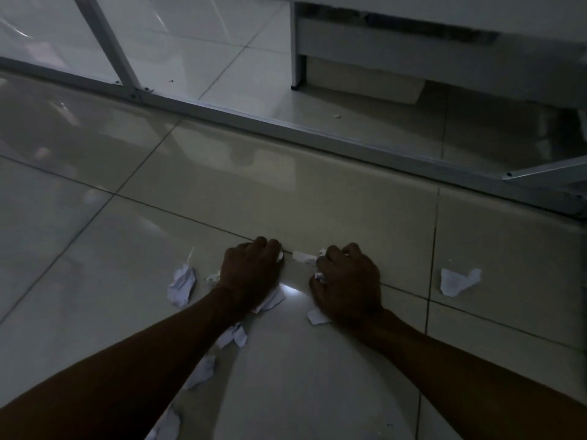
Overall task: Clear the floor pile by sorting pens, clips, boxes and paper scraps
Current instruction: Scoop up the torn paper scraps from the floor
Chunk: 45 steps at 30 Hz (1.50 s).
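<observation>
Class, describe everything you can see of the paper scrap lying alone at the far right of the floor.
The scrap is a torn, crumpled piece of white paper with ragged edges and a notch in its top edge. It lies fairly flat on the glossy tiled floor, just right of a grout line. Nothing touches it; the right hand is off to its left.

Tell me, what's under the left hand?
White paper scraps: one scrap sticks out below the left hand, another bit shows at its fingertips. How much more paper lies beneath the hand is hidden.
</observation>
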Motion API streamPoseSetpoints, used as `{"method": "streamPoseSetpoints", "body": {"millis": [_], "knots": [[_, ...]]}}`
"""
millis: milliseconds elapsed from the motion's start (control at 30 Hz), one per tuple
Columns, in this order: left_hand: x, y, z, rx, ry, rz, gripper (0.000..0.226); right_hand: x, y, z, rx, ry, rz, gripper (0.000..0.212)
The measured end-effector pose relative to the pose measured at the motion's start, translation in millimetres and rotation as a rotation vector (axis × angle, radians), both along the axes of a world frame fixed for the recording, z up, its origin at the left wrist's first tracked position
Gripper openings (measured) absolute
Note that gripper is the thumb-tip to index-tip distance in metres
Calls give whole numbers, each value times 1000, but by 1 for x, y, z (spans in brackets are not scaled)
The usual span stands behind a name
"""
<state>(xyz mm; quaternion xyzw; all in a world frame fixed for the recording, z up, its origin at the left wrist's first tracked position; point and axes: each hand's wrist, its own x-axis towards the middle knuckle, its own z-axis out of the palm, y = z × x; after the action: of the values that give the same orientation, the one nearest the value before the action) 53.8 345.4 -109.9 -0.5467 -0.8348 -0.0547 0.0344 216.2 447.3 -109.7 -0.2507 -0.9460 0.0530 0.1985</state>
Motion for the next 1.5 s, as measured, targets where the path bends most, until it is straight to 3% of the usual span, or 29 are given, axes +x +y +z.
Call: {"method": "streamPoseSetpoints", "body": {"millis": [133, 233, 300, 367, 433, 500, 600, 767, 933, 1033, 1167, 1367, 1500], "knots": [[-4, 7, 11, -39, -98, 98, 30, 0, 1, 6, -138, 161, 55, 15], [-10, 7, 23, 180, -303, 190, 40, 6, 4, 14, -426, 357, -43, 16], [-13, 5, 31, 292, -503, 228, 47, 14, 2, 21, -579, 416, -65, 5], [-12, 6, 41, 377, -832, 300, 54, 20, -2, 26, -697, 510, -114, 23], [-7, 7, 50, 509, -1143, 429, 52, 27, -5, 28, -825, 612, -182, 19], [-1, 7, 56, 624, -1279, 582, 47, 33, -9, 30, -916, 678, -240, 22], [6, 2, 64, 581, -1354, 694, 30, 40, -13, 35, -1103, 801, -327, 30], [21, -11, 68, 514, -1378, 692, 17, 42, -12, 39, -1363, 870, -599, 39], [35, -10, 70, 517, -1418, 675, 17, 56, 0, 41, -1514, 953, -772, 27], [39, -4, 72, 499, -1436, 658, 20, 75, 14, 48, -1406, 1044, -811, 25], [47, 5, 72, 481, -1435, 668, 40, 113, 40, 52, -719, 654, -787, 23], [62, 17, 74, 491, -1391, 705, 24, 137, 71, 40, -601, 256, -838, 57], [57, 19, 74, 547, -1266, 677, 31, 141, 73, 24, -509, 71, -768, 46]]}}
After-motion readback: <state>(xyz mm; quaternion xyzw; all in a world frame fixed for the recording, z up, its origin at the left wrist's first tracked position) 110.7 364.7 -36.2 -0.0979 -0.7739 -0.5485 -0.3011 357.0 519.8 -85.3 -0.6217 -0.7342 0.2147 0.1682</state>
